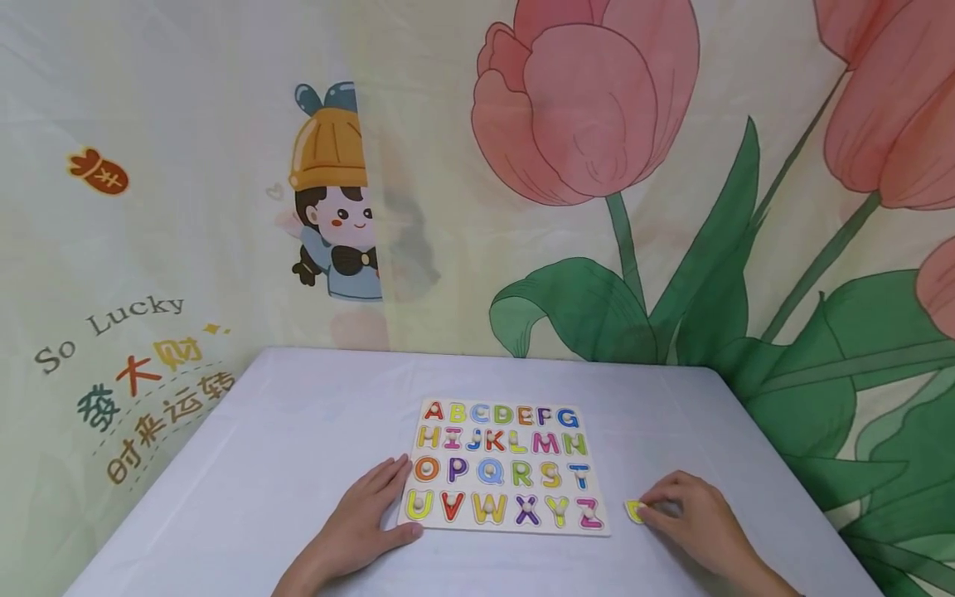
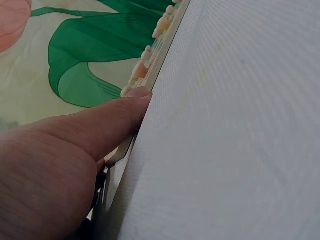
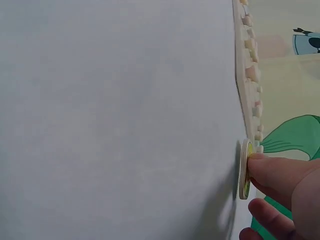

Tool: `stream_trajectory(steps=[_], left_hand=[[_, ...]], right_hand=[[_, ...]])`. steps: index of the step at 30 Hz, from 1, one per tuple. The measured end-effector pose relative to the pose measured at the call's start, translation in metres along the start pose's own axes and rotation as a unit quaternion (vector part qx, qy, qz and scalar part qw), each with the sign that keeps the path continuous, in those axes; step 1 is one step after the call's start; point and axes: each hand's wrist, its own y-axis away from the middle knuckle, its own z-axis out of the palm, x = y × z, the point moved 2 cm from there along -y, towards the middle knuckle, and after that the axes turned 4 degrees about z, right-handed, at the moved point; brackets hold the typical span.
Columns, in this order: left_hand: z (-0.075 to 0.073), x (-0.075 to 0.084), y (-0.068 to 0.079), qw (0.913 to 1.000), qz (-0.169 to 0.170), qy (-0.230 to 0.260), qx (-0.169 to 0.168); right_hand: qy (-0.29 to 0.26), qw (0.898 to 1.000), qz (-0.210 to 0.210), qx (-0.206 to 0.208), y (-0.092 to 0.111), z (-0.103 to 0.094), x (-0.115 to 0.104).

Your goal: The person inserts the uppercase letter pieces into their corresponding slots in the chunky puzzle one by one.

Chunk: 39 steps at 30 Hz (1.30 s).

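Note:
A white alphabet puzzle board lies on the table, with rows of colourful letters from A to Z, most bearing small knobs. My left hand rests at its left side, fingers extended along the edge and thumb by the near left corner. In the left wrist view the thumb presses against the board's edge. Right of the board, my right hand pinches a small yellow letter puzzle piece between thumb and fingers. The right wrist view shows this piece edge-on, close over the cloth; the fingers hide part of it.
A white cloth covers the table. Behind it hangs a curtain printed with large tulips, a cartoon child and lettering. White tabletop lies on both sides of the board.

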Motion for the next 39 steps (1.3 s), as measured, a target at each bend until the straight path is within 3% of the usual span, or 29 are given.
stream_trajectory(steps=[8,16,24,33,39], left_hand=[[0.0,0.001,0.0,1.0,-0.002,0.006,-0.004],[0.002,0.0,0.0,1.0,0.006,0.004,-0.003],[0.002,0.001,0.0,1.0,0.001,0.005,-0.004],[0.001,0.002,0.001,1.0,-0.003,0.006,-0.007],[-0.001,0.001,0.001,0.9999,0.001,0.01,-0.002]], right_hand=[[-0.032,0.997,-0.074,0.006,-0.024,-0.002,-0.029],[-0.047,0.991,-0.123,0.0,-0.059,0.014,-0.076],[-0.084,0.97,-0.223,-0.049,-0.093,0.04,-0.122],[-0.094,0.96,-0.245,-0.094,-0.134,0.062,-0.153],[-0.097,0.952,-0.262,-0.123,-0.151,0.075,-0.172]])
